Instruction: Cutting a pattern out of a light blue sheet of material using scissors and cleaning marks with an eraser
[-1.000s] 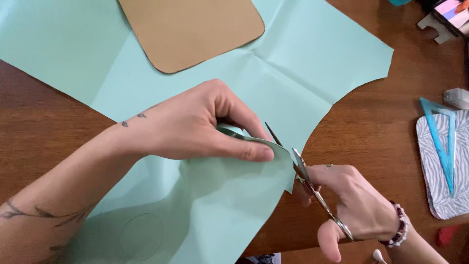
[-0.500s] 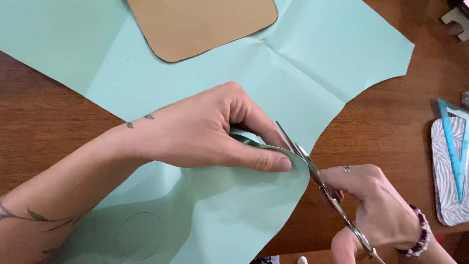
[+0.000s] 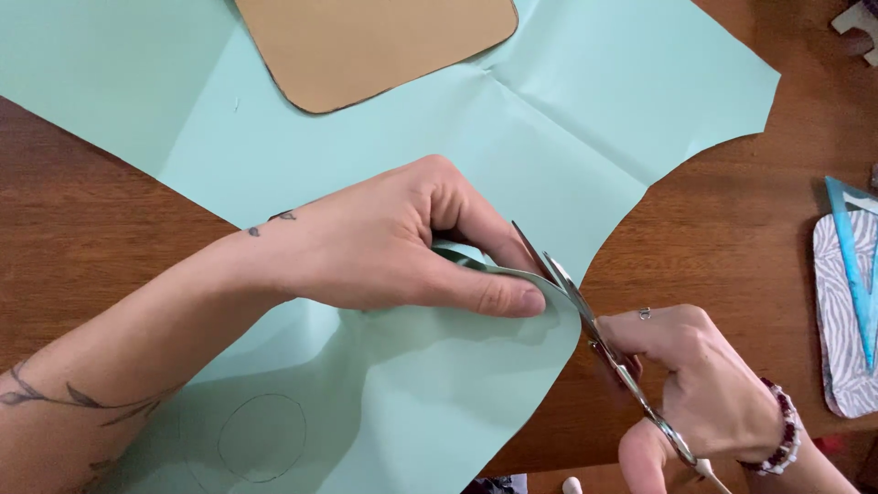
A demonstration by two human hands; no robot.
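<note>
Scissors (image 3: 585, 320) sit in your right hand (image 3: 704, 393), fingers closed through the handles and blades at the edge of the mint green paper (image 3: 384, 229) on the wooden table (image 3: 722, 238), while your left hand (image 3: 393, 242) pinches that paper just beside the blades.

Tan cardboard piece (image 3: 375, 41) top centre; zebra-patterned board (image 3: 843, 320) right; wooden table (image 3: 732, 229).

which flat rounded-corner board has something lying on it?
The zebra-striped board at the right edge: a blue set square lies on it. The tan cardboard panel at top lies bare on the mint paper.
</note>
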